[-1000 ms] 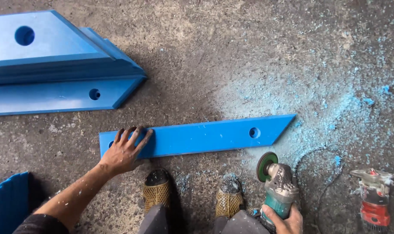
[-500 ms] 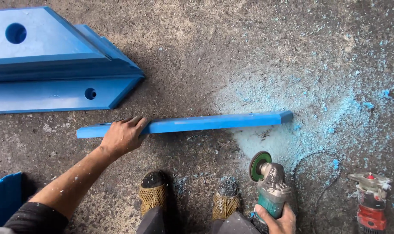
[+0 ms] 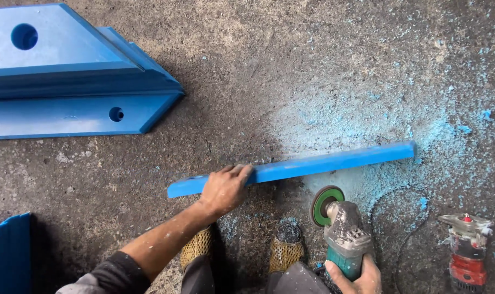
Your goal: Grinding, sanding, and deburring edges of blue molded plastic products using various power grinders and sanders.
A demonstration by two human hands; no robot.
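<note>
Floor (image 3: 291, 65) of rough grey concrete fills the head view, dusted with pale blue shavings (image 3: 367, 120) toward its right side. Left hand (image 3: 224, 188) is closed over the top edge of a long blue bar (image 3: 323, 162), which stands on its narrow edge across the middle of the floor, its right end slightly farther from the person than its left. The fingers curl over the bar near its left end, the thumb on the near side. Right hand (image 3: 356, 277), at the bottom edge, grips the teal body of a grinder (image 3: 340, 226); its green disc points up toward the bar and sits just below it, apart from it. A dark cord (image 3: 386, 228) loops on the floor beside the grinder. Two shoes (image 3: 242, 250) with mesh toes show between the hands. A second red tool (image 3: 466, 256) lies near the floor's lower right corner. Stacked blue plates (image 3: 67, 81) with round holes lie in the upper left corner, well apart from the bar. Another blue piece (image 3: 7, 256) sits at the lower left corner.
</note>
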